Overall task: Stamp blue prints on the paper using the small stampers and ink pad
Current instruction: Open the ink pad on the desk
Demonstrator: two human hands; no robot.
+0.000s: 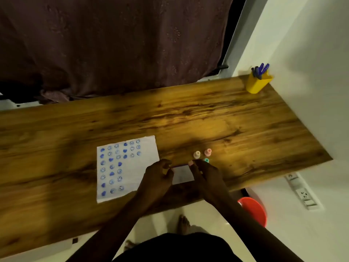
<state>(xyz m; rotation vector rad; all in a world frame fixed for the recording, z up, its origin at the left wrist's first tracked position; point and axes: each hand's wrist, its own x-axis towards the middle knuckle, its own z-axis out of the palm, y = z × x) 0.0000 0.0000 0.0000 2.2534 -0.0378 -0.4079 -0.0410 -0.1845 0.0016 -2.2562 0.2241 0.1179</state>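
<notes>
A paper [127, 168] lies flat on the wooden desk [207, 121], its left part covered with rows of blue hearts and smiley faces. At its 3 o'clock sits the ink pad [182, 174], a pale rectangle flanked by both hands. The left hand [158, 173] touches the pad's left edge with fingers curled; whether it grips anything, I cannot tell. The right hand [204, 172] rests at the pad's right edge, a pink stamper [191, 163] showing at its fingertips. At the pad's 1 o'clock stand three stampers: cream [196, 154], pink [208, 152], teal [206, 160]. A yellow pen cup [257, 84] stands at the desk's far right corner.
</notes>
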